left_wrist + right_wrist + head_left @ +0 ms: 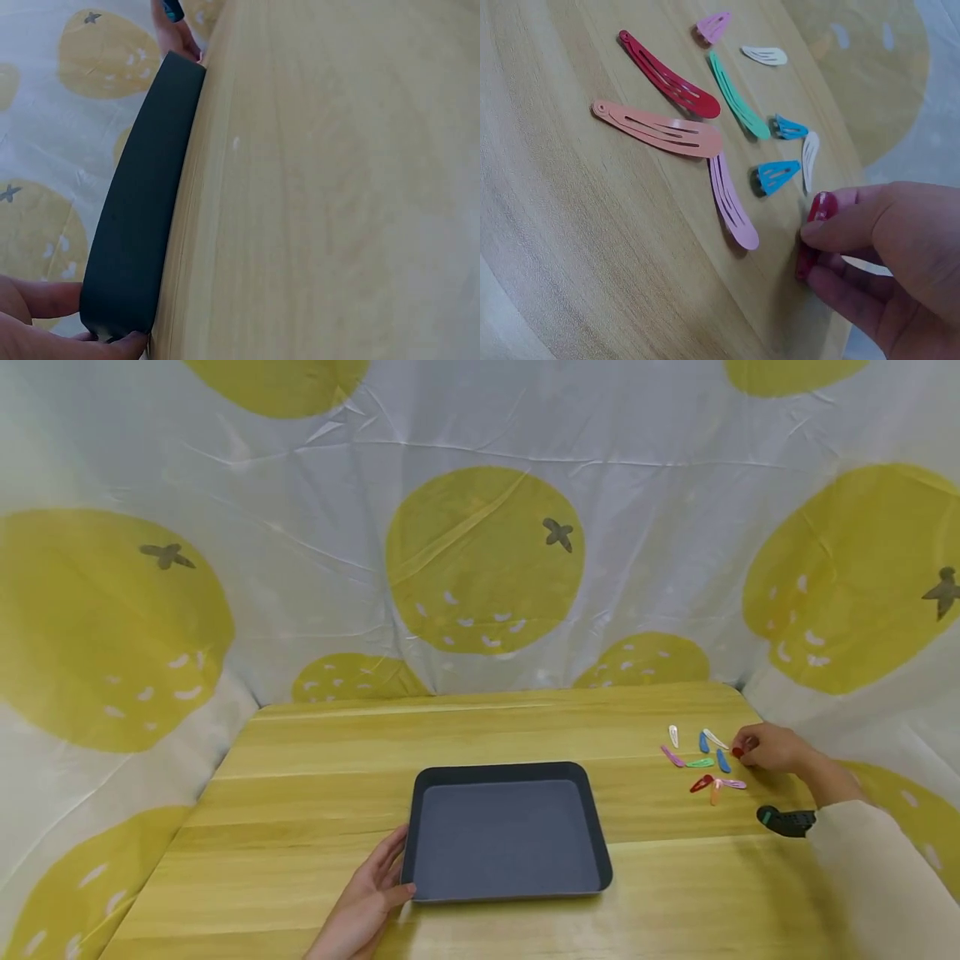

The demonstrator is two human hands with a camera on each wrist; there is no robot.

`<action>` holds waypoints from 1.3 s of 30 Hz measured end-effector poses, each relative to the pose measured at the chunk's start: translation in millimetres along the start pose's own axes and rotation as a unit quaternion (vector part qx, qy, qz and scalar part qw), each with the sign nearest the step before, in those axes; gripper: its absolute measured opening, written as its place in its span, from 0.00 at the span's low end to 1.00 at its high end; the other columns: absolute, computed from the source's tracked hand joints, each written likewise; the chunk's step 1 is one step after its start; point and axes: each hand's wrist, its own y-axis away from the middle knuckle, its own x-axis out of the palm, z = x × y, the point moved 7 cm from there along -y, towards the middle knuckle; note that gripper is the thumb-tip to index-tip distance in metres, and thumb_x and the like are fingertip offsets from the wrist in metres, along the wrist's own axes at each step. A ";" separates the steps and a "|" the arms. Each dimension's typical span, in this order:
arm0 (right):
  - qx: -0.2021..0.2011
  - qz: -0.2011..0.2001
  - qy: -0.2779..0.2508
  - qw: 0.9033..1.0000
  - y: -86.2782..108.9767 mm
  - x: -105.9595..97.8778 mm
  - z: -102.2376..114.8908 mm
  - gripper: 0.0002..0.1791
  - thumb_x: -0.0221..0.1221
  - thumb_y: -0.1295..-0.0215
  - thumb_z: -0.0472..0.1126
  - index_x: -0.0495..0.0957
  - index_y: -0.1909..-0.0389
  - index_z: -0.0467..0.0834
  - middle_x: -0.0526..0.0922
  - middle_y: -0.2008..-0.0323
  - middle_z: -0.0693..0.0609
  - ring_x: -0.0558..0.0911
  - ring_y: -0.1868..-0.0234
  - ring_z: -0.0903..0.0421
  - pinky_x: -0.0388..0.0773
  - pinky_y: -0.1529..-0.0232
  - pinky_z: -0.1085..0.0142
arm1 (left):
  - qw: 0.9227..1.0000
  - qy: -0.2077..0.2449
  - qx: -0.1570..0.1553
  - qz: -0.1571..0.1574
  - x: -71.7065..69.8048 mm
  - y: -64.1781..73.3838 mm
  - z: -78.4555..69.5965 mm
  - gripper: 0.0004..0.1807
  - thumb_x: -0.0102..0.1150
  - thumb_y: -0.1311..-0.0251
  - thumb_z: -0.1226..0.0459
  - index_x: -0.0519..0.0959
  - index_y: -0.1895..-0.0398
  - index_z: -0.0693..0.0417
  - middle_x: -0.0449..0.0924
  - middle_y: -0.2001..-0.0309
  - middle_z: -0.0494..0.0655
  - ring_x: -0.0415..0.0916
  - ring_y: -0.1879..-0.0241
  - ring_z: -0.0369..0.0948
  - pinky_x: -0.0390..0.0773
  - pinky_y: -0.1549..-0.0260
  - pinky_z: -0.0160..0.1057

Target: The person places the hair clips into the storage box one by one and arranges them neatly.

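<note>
A right hand (776, 749) pinches a red hair clip (823, 205) on, or perhaps just above, the right side of the table (322, 777), beside scattered clips (737, 103), where a light fingertip grip should serve best, while the left hand (367, 892) holds the tray (502, 839) by its near left corner.

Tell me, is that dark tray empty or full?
Empty: the head view shows the dark tray with its whole bottom bare, and the hair clips are outside it.
</note>
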 end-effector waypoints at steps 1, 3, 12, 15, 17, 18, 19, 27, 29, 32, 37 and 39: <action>0.001 -0.005 0.008 1.000 0.8 -1.2 0.3 0.03 0.64 0.39 0.31 0.79 0.66 0.36 0.77 0.71 0.51 0.74 0.72 0.53 0.72 0.70 0.60 | 1.000 0.001 0.002 0.000 1.1 0.0 -0.3 0.48 0.47 0.43 0.88 0.44 0.19 0.68 0.35 0.20 0.71 0.37 0.23 0.68 0.56 0.29 0.60; 0.000 -0.014 0.016 1.000 2.6 -4.2 3.0 0.03 0.64 0.39 0.32 0.80 0.68 0.38 0.78 0.74 0.53 0.74 0.74 0.54 0.72 0.72 0.60 | 1.000 0.002 0.005 -0.003 3.0 0.3 -0.5 0.47 0.46 0.42 0.88 0.43 0.19 0.68 0.35 0.20 0.71 0.36 0.23 0.68 0.53 0.29 0.62; -0.026 -0.033 0.006 0.999 4.0 -21.3 28.6 0.05 0.60 0.31 0.34 0.80 0.61 0.35 0.83 0.74 0.52 0.80 0.74 0.52 0.73 0.70 0.59 | 1.000 0.010 0.022 -0.012 5.6 2.0 -3.4 0.47 0.40 0.42 0.89 0.38 0.19 0.69 0.30 0.20 0.71 0.28 0.23 0.67 0.41 0.28 0.63; -0.034 -0.025 -0.007 0.999 2.7 -25.3 41.2 0.06 0.60 0.30 0.34 0.79 0.59 0.34 0.84 0.72 0.51 0.82 0.72 0.50 0.75 0.70 0.59 | 1.000 0.006 0.021 -0.019 4.1 1.6 -2.7 0.46 0.40 0.40 0.88 0.39 0.18 0.69 0.31 0.20 0.72 0.29 0.23 0.68 0.42 0.28 0.63; -0.043 -0.021 -0.011 0.999 0.3 -27.2 51.7 0.05 0.60 0.30 0.33 0.79 0.59 0.35 0.84 0.71 0.50 0.82 0.72 0.51 0.76 0.71 0.60 | 1.000 0.002 0.016 -0.025 2.8 1.4 -1.8 0.44 0.40 0.38 0.87 0.40 0.18 0.68 0.33 0.20 0.72 0.32 0.23 0.69 0.45 0.28 0.64; -0.047 -0.019 -0.012 0.999 -1.4 -27.9 57.4 0.04 0.60 0.30 0.33 0.79 0.59 0.35 0.84 0.71 0.50 0.82 0.72 0.52 0.76 0.71 0.61 | 1.000 0.001 0.015 -0.027 2.3 1.3 -1.1 0.43 0.40 0.37 0.86 0.41 0.18 0.68 0.33 0.20 0.72 0.33 0.23 0.69 0.46 0.29 0.65; -0.053 -0.015 -0.019 0.998 -3.0 -28.1 64.1 0.04 0.60 0.30 0.33 0.78 0.59 0.35 0.84 0.70 0.49 0.82 0.71 0.51 0.77 0.71 0.61 | 0.999 0.001 0.014 -0.029 2.1 1.2 -0.8 0.43 0.40 0.36 0.86 0.42 0.18 0.68 0.34 0.20 0.72 0.34 0.23 0.69 0.47 0.29 0.65; -0.092 0.016 -0.093 0.991 -17.3 -23.8 113.3 0.03 0.60 0.27 0.33 0.77 0.59 0.36 0.82 0.67 0.46 0.81 0.70 0.51 0.80 0.68 0.63 | 1.000 -0.002 0.017 -0.016 1.0 0.6 -2.0 0.41 0.41 0.34 0.85 0.43 0.19 0.68 0.37 0.20 0.72 0.39 0.24 0.69 0.55 0.30 0.66; -0.101 0.022 -0.111 0.988 -20.2 -22.9 124.6 0.04 0.60 0.27 0.32 0.76 0.58 0.35 0.82 0.66 0.46 0.83 0.68 0.50 0.82 0.65 0.63 | 1.000 -0.001 0.016 -0.012 1.1 0.2 -2.5 0.41 0.41 0.34 0.85 0.44 0.18 0.68 0.37 0.20 0.72 0.39 0.24 0.69 0.56 0.30 0.65; -0.107 0.031 -0.138 0.984 -25.8 -20.3 142.0 0.05 0.60 0.27 0.32 0.76 0.56 0.34 0.81 0.64 0.44 0.84 0.64 0.47 0.84 0.62 0.62 | 1.000 0.003 0.014 -0.007 0.7 -0.2 -2.5 0.41 0.42 0.35 0.85 0.44 0.18 0.68 0.37 0.20 0.72 0.39 0.24 0.69 0.57 0.30 0.65; -0.123 0.047 -0.160 0.978 -37.0 -8.6 174.2 0.07 0.58 0.26 0.31 0.76 0.51 0.35 0.82 0.61 0.41 0.85 0.61 0.45 0.86 0.60 0.60 | 1.000 -0.009 0.025 0.003 -2.2 1.3 -1.1 0.42 0.43 0.37 0.86 0.45 0.19 0.70 0.39 0.21 0.73 0.39 0.24 0.70 0.60 0.31 0.62; -0.125 0.049 -0.161 0.978 -41.5 -3.0 185.3 0.07 0.59 0.26 0.31 0.77 0.51 0.36 0.83 0.61 0.42 0.86 0.60 0.43 0.86 0.59 0.60 | 0.999 -0.018 0.027 0.004 -2.9 1.6 -0.2 0.42 0.44 0.37 0.87 0.45 0.20 0.71 0.40 0.21 0.74 0.40 0.25 0.70 0.62 0.32 0.62</action>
